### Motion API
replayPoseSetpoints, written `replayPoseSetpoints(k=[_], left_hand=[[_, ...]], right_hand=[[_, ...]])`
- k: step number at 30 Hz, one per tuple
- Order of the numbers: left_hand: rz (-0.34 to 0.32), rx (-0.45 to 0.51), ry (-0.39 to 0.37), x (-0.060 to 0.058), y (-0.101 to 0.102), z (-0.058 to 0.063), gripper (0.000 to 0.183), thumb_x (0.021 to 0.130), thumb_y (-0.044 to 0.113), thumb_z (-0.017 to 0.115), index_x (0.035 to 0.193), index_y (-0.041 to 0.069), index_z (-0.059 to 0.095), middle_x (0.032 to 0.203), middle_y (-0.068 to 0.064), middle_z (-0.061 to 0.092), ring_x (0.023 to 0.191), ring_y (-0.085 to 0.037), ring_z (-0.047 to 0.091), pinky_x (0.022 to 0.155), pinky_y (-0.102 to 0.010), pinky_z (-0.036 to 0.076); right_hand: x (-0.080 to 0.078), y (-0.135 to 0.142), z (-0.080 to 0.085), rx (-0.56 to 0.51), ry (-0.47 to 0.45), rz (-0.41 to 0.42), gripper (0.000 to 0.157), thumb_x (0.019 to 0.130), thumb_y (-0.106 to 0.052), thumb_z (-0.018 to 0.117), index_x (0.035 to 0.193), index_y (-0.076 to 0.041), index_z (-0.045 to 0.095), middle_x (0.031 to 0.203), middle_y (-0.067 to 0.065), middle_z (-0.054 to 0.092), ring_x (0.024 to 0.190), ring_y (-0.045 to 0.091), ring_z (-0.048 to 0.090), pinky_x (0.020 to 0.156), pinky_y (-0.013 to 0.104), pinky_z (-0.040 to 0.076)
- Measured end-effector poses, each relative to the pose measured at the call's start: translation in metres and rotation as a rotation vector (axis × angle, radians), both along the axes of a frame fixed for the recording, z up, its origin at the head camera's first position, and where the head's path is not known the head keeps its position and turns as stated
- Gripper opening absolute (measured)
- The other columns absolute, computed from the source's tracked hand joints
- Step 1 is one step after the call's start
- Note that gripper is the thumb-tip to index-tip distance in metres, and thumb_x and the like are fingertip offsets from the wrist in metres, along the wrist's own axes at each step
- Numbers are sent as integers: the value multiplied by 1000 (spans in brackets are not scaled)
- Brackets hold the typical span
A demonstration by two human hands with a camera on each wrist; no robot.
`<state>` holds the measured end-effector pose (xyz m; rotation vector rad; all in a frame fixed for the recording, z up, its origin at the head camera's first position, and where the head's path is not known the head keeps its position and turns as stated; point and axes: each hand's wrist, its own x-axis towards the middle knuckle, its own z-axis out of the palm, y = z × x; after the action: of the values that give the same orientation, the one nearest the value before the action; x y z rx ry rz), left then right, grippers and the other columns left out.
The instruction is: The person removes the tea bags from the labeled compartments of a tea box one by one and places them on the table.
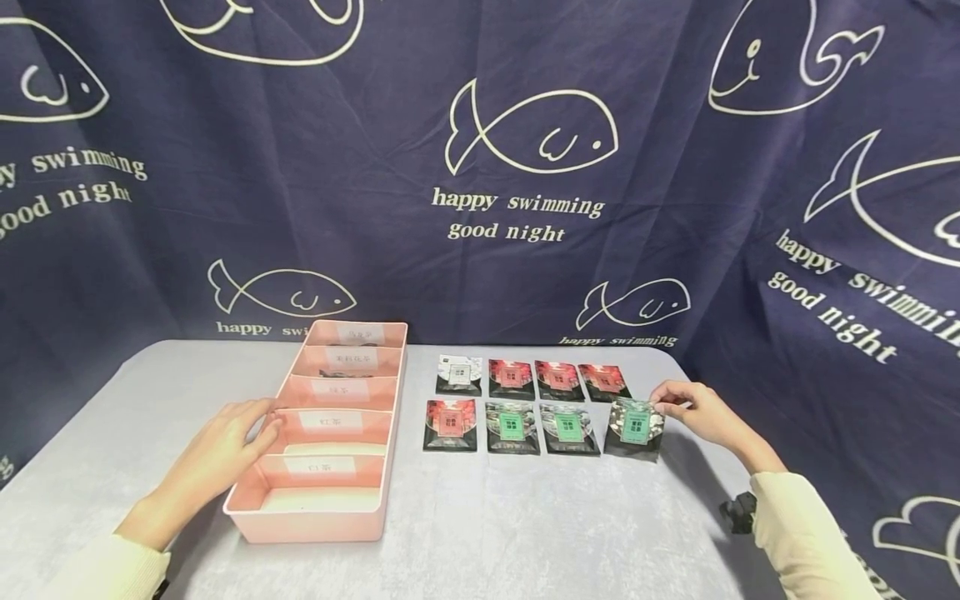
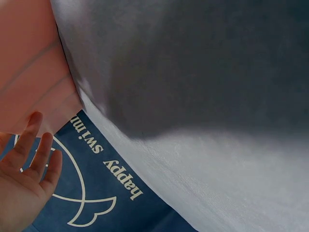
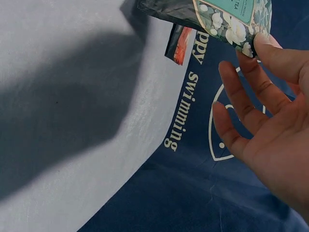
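My right hand (image 1: 697,410) pinches the upper right corner of a dark tea sachet (image 1: 635,427) with a teal label and white flowers. In the right wrist view the sachet (image 3: 224,19) is tilted up over the table, thumb on its printed face and the other fingers loosely spread. My left hand (image 1: 228,437) rests at the left rim of a pink divided box (image 1: 322,527). From the left wrist, its fingers (image 2: 41,154) look extended beside the box wall (image 2: 29,63). Paper labels mark the box's dividers, and dark packets (image 1: 348,373) show in its far compartments.
Several tea sachets lie in two rows right of the box: a white one (image 1: 459,377), red ones (image 1: 512,380) and green-labelled ones (image 1: 513,428). A grey cloth covers the table (image 1: 525,525). Behind it hangs a navy curtain (image 1: 525,283) printed with fish.
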<state>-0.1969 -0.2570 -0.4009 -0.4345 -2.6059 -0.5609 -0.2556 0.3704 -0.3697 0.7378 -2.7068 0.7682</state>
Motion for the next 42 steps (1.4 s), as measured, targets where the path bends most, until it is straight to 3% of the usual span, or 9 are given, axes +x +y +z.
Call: replayPoseSetpoints(k=[5,12,18,30,36,42], left_hand=[[2,2,-12,0,1,1,27,90,24,54,109,5,59,108,-20,62,103,-41,53,89,-55,40],[8,1,-15,-1,1,0,28,90,26,53,109,5,59,108,-20,63,103,-39,53,88,-53,41],[0,0,2,-1,1,0,26,89,24,55,108,6,60,106,-17,64,101,-37,55,87,-51,42],[-7,-3,27,-1,1,-1,23,88,20,56,106,8,61,103,-14,65,99,-36,56,86,-50,43],[-5,-5,25,0,1,-2,23,88,21,57,106,8,61,103,-14,65,100,-36,56,86,-50,43],[1,-3,16,0,0,-2,24,88,20,56,107,8,61,105,-15,65,101,-36,56,86,-52,43]], right_hand=[[-7,2,-9,3,-17,-2,8,79,4,63,79,-4,63,72,5,64,66,-2,54,58,19,48],[-13,1,-15,3,-100,-93,10,81,3,60,84,-5,64,75,5,64,68,-2,52,58,21,47],[-21,-2,-24,-12,-85,-91,15,78,10,58,90,2,62,74,9,60,67,4,52,58,23,47],[-23,-12,-38,62,-125,-137,23,74,9,60,97,5,59,79,14,62,71,22,60,62,29,50],[-23,-13,-39,92,-146,-158,23,77,6,60,99,5,58,80,14,64,69,20,59,59,28,48],[-24,-15,-31,86,-166,-183,24,79,3,58,103,6,56,85,19,63,72,24,60,57,28,48]])
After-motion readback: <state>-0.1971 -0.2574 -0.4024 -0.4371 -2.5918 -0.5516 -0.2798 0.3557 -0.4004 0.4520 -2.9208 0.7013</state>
